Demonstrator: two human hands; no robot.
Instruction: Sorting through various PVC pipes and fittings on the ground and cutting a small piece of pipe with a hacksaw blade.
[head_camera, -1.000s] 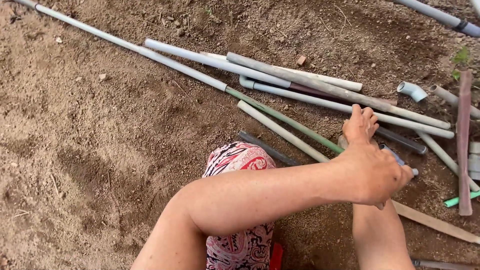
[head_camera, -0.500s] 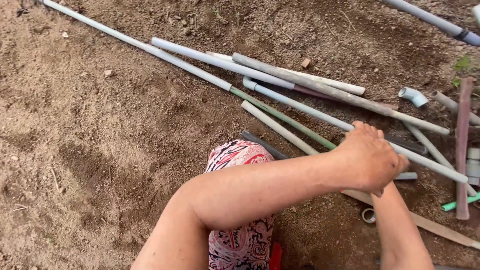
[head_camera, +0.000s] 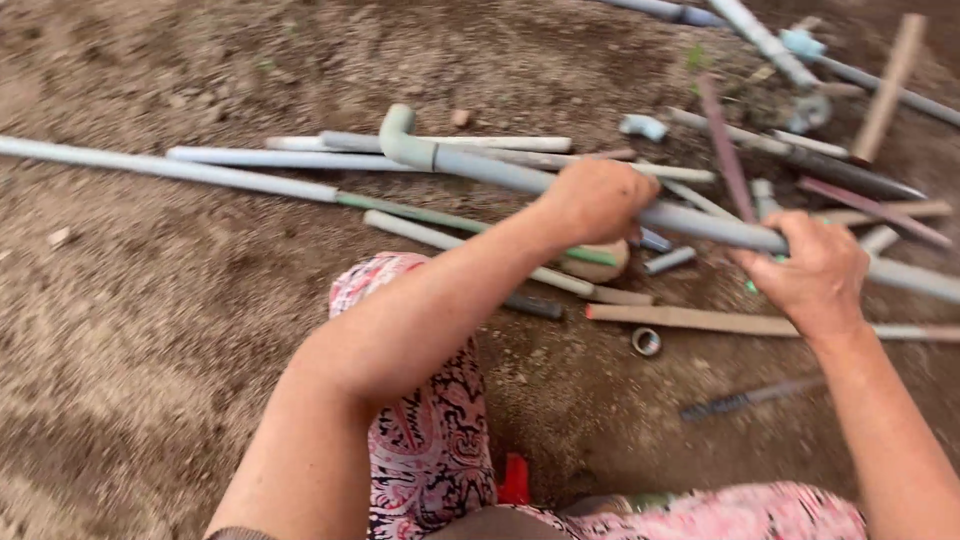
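Note:
Both my hands grip one grey plastic pipe (head_camera: 500, 172) that has an elbow fitting (head_camera: 398, 132) at its left end. The pipe is lifted above the ground and slants down to the right. My left hand (head_camera: 597, 199) wraps it near the middle, and my right hand (head_camera: 815, 270) holds it further right. Under the raised pipe lie several other grey and white pipes (head_camera: 300, 158) on bare brown soil.
A long pipe with a green section (head_camera: 420, 213) runs in from the far left. A wooden stick (head_camera: 700, 318), a small metal ring (head_camera: 646, 342) and a dark rod (head_camera: 745, 399) lie near my right arm. More pipes, fittings and sticks (head_camera: 880, 90) pile at the upper right. My patterned knee (head_camera: 420, 420) is below.
The view shifted right. My hands, earlier down among the lying pipes, now both hold the elbow-ended pipe lifted off the pile.

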